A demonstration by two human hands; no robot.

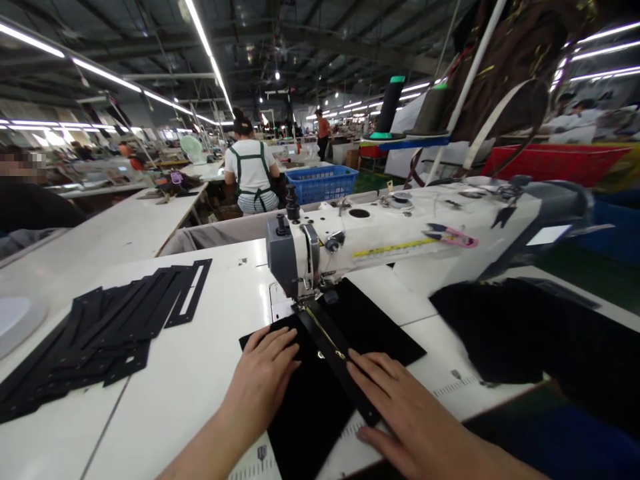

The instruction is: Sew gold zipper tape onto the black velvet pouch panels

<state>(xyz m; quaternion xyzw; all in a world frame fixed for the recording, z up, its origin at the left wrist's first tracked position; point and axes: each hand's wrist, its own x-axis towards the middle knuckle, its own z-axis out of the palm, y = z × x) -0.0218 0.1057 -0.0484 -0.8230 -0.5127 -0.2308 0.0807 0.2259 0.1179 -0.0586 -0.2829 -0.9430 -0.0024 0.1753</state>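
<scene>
A black fabric piece lies flat on the white table under the head of a white sewing machine. A black zipper strip with a gold line runs from the needle area toward me across the fabric. My left hand rests flat on the fabric left of the strip, fingers stretched out. On the right of the strip, my right hand presses flat, fingertips touching the strip's edge. Neither hand grips anything.
A row of black frame-shaped cut pieces lies overlapped on the table to the left. A heap of black cloth sits to the right. Pink scissors lie on the machine arm. A person sits ahead beside a blue basket.
</scene>
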